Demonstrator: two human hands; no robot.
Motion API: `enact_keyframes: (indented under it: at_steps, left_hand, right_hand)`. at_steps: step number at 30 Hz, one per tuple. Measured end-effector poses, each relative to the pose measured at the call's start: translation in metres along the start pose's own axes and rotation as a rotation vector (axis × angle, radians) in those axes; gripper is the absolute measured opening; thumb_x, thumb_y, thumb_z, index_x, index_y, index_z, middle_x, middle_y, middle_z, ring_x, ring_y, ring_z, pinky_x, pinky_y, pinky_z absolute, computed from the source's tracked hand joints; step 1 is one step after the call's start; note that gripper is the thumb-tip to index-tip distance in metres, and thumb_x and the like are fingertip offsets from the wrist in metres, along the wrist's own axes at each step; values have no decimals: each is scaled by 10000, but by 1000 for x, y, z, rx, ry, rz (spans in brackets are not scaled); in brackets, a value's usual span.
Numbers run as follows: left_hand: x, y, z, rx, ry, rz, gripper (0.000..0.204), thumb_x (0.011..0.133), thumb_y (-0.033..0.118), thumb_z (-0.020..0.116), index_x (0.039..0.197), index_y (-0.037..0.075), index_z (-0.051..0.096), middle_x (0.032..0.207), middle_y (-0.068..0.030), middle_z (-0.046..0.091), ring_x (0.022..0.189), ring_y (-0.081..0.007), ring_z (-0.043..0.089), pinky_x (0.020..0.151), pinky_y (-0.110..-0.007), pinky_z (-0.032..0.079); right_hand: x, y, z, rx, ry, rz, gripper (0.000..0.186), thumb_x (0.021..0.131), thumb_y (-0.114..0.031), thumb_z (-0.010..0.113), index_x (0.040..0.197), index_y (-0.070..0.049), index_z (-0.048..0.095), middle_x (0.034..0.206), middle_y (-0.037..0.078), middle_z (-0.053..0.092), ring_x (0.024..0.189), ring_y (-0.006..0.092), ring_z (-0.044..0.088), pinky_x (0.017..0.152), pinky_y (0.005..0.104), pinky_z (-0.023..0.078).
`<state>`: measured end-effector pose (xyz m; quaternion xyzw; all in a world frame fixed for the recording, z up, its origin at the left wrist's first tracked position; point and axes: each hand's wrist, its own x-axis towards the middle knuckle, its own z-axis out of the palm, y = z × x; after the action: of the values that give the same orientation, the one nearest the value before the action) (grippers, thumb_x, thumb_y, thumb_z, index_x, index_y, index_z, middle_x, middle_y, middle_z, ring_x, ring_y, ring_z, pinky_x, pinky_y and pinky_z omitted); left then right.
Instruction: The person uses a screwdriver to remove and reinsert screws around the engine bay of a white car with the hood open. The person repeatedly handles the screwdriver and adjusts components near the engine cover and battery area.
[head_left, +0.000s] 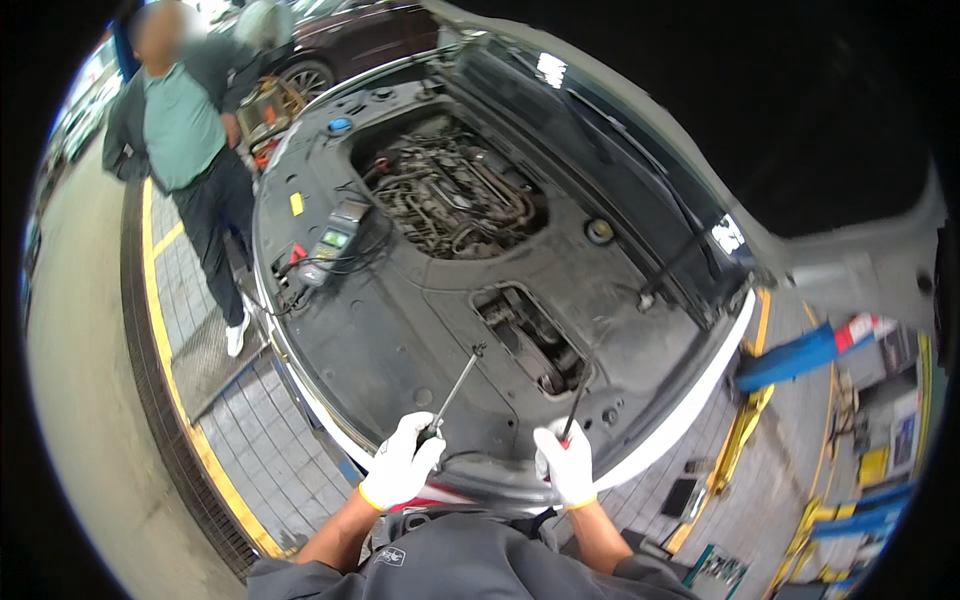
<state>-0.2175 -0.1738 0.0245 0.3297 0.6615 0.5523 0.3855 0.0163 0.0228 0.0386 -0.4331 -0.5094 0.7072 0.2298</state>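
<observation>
My left hand point(402, 460), in a white glove, is closed on the dark handle of a silver-shafted tool point(457, 386) with a small dark piece at its tip, over the grey engine cover point(370, 340). My right hand point(566, 463), also gloved, grips a red-handled tool point(575, 410) with a thin dark shaft reaching toward a rectangular opening point(530, 335) in the cover. Beyond lie the exposed engine point(450, 190) and a battery-tester-like device point(330, 245) with cables.
A person point(185, 135) stands at the car's left side. The raised hood point(790, 240) hangs at upper right. Blue lift arms point(785, 365) and a toolbox point(715, 570) are at right, near a dark flat object point(682, 495) on the floor. Another car point(350, 40) stands behind.
</observation>
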Motion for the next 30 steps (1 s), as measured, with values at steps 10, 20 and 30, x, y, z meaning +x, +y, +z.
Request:
enact_keyframes:
  at_steps: [10, 20, 30]
  left_hand:
    - [-80, 26, 113, 532, -149, 464, 289, 1064, 123, 768, 1312, -5, 695, 1110, -199, 779, 993, -375, 761, 911, -474, 607]
    - [-81, 57, 182, -2, -839, -396, 279, 1183, 275, 569, 1187, 4, 633, 743, -86, 608, 462, -151, 497, 417, -305, 391]
    - [-79, 62, 250, 289, -1080, -443, 335, 1142, 353, 717, 1179, 20, 710, 823, -95, 679, 496, -185, 565, 473, -350, 437]
  right_hand:
    - [-106, -39, -61, 368, -115, -82, 309, 1105, -222, 808, 1340, -26, 766, 829, -18, 687, 532, 41, 518, 466, 261, 399]
    - [-187, 13, -147, 573, 165, -226, 273, 1145, -325, 763, 1074, -75, 680, 678, -37, 580, 491, 56, 509, 449, 261, 400]
    - [-254, 34, -218, 776, 427, -142, 144, 1089, -210, 787, 1108, -91, 708, 771, -58, 597, 544, 56, 516, 481, 260, 424]
